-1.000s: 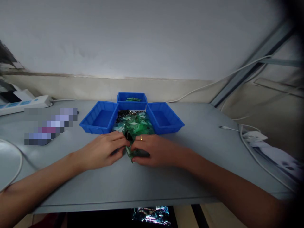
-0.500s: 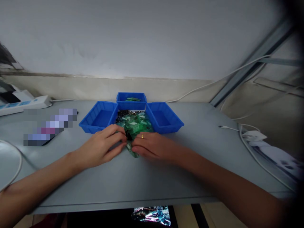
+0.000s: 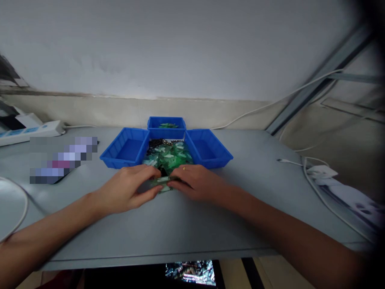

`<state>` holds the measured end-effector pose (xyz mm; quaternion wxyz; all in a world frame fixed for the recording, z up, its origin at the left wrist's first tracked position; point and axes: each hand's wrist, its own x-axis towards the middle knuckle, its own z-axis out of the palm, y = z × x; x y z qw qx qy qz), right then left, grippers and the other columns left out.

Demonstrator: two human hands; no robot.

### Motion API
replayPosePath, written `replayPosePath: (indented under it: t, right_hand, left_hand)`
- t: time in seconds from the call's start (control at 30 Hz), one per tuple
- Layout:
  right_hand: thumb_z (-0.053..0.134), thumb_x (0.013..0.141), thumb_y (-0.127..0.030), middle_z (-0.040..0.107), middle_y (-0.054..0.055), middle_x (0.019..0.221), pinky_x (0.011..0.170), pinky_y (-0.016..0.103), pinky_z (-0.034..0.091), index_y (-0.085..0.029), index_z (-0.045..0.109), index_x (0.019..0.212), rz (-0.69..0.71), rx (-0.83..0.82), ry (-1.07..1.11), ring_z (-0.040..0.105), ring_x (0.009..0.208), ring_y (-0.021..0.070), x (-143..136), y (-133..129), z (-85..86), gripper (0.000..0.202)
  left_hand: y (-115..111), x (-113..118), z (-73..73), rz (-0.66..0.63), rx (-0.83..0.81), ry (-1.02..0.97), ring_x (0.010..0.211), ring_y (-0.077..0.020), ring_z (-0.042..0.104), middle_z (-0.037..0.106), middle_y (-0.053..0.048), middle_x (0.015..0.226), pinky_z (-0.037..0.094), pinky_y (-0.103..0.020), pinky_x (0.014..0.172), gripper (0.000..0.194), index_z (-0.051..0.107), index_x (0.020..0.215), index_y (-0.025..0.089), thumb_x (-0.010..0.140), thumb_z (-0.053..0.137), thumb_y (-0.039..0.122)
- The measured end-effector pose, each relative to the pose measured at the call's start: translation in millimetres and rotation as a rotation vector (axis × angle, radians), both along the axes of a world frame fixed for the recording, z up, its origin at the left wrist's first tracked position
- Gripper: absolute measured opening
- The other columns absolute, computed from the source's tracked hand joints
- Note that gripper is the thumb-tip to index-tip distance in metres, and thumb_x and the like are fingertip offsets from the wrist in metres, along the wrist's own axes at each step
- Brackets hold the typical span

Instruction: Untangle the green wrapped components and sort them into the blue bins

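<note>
The green packet [image 3: 164,186] is just at the near side of the pile [image 3: 176,156], between both hands. The left hand [image 3: 128,188] keeps its fingers slightly parted, with one end of the packet between thumb and forefinger; the right hand [image 3: 200,182] has its fingers more closed, pinching the other end. The packet looks slippery, so a loose left pinch could drop it onto the counter [image 3: 180,233]. Unequal pulling could perhaps crease or tear it.
</note>
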<state>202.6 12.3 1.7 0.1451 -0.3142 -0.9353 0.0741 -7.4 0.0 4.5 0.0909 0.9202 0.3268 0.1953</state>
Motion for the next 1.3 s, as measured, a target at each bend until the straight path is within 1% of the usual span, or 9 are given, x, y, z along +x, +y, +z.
replayPosePath:
  t: [0.13, 0.23, 0.37, 0.57, 0.77, 0.93, 1.1, 1.2, 1.3]
  right_hand:
    - [0.037, 0.087, -0.033, 0.058, 0.002, 0.071, 0.06, 0.024, 0.034, -0.015, 0.054, 0.078, -0.025, -0.038, -0.022, 0.053, 0.066, 0.0124, -1.1, -0.6, 3.5, 0.026]
    - [0.036, 0.087, -0.034, 0.057, 0.002, 0.068, 0.056, 0.023, 0.032, -0.015, 0.053, 0.075, -0.06, -0.074, -0.071, 0.053, 0.062, 0.0117, -2.1, -1.7, 6.6, 0.028]
    - [0.035, 0.087, -0.037, 0.056, 0.001, 0.064, 0.052, 0.023, 0.027, -0.015, 0.053, 0.073, -0.085, -0.052, -0.12, 0.051, 0.057, 0.0109, -1.6, -2.5, 6.1, 0.031]
    - [0.032, 0.088, -0.039, 0.056, 0.001, 0.059, 0.049, 0.024, 0.024, -0.015, 0.055, 0.072, -0.086, 0.015, -0.174, 0.049, 0.052, 0.0106, -0.9, -2.0, 3.0, 0.036]
    - [0.033, 0.088, -0.037, 0.058, 0.001, 0.061, 0.05, 0.023, 0.024, -0.015, 0.055, 0.075, -0.089, 0.017, -0.187, 0.05, 0.053, 0.0105, -1.5, -2.5, 5.4, 0.034]
    - [0.031, 0.089, -0.036, 0.06, 0.001, 0.064, 0.05, 0.024, 0.024, -0.015, 0.054, 0.075, -0.082, 0.072, -0.167, 0.053, 0.055, 0.0113, 0.0, -2.9, 0.6, 0.033]
    - [0.031, 0.089, -0.037, 0.06, 0.001, 0.064, 0.05, 0.025, 0.023, -0.016, 0.053, 0.075, -0.086, 0.093, -0.168, 0.053, 0.054, 0.012, 0.1, -2.7, -1.2, 0.033]
    - [0.031, 0.089, -0.036, 0.061, 0.002, 0.065, 0.05, 0.025, 0.024, -0.015, 0.054, 0.077, -0.102, 0.085, -0.183, 0.054, 0.055, 0.0122, -0.2, -2.4, 0.9, 0.033]
    - [0.03, 0.089, -0.035, 0.062, 0.003, 0.068, 0.051, 0.024, 0.025, -0.015, 0.053, 0.079, -0.115, 0.055, -0.176, 0.054, 0.057, 0.0119, 0.3, -2.6, 2.2, 0.032]
  left_hand:
    - [2.3, -0.1, -3.8, -0.016, -0.003, 0.047, 0.071, -0.0136, 0.054, 0.056, -0.002, 0.074, 0.041, -0.023, 0.06, 0.019, 0.052, 0.09, 0.017, 0.086, 0.039, 0.03]
    - [4.8, -1.4, -7.2, -0.017, 0.005, 0.062, 0.07, -0.0135, 0.055, 0.057, -0.002, 0.073, 0.042, -0.024, 0.061, 0.022, 0.053, 0.09, 0.017, 0.088, 0.036, 0.03]
    - [6.2, -3.4, -9.1, -0.005, -0.007, 0.079, 0.066, -0.0133, 0.057, 0.058, -0.002, 0.071, 0.042, -0.023, 0.058, 0.024, 0.054, 0.091, 0.016, 0.088, 0.036, 0.031]
    - [5.4, -3.1, -8.3, -0.004, 0.02, 0.098, 0.062, -0.0132, 0.057, 0.059, -0.002, 0.068, 0.041, -0.023, 0.054, 0.024, 0.054, 0.092, 0.017, 0.088, 0.035, 0.032]
    - [5.0, -1.9, -8.2, 0.0, 0.037, 0.109, 0.059, -0.0122, 0.058, 0.06, -0.001, 0.068, 0.04, -0.022, 0.053, 0.024, 0.054, 0.093, 0.018, 0.088, 0.036, 0.032]
    - [5.2, -2.5, -8.5, 0.018, 0.009, 0.092, 0.059, -0.0115, 0.058, 0.062, 0.0, 0.071, 0.04, -0.02, 0.053, 0.022, 0.054, 0.098, 0.019, 0.088, 0.037, 0.03]
    - [4.4, -2.9, -8.0, 0.033, -0.019, 0.093, 0.056, -0.011, 0.057, 0.061, 0.0, 0.068, 0.039, -0.02, 0.05, 0.023, 0.054, 0.098, 0.019, 0.088, 0.037, 0.031]
    - [2.6, -1.4, -4.3, 0.037, -0.063, 0.105, 0.059, -0.0111, 0.057, 0.061, 0.0, 0.07, 0.039, -0.02, 0.052, 0.023, 0.052, 0.1, 0.019, 0.088, 0.035, 0.03]
    - [1.2, 0.0, -1.3, 0.02, -0.074, 0.103, 0.064, -0.0115, 0.058, 0.061, -0.001, 0.076, 0.04, -0.02, 0.055, 0.023, 0.05, 0.102, 0.018, 0.088, 0.036, 0.03]
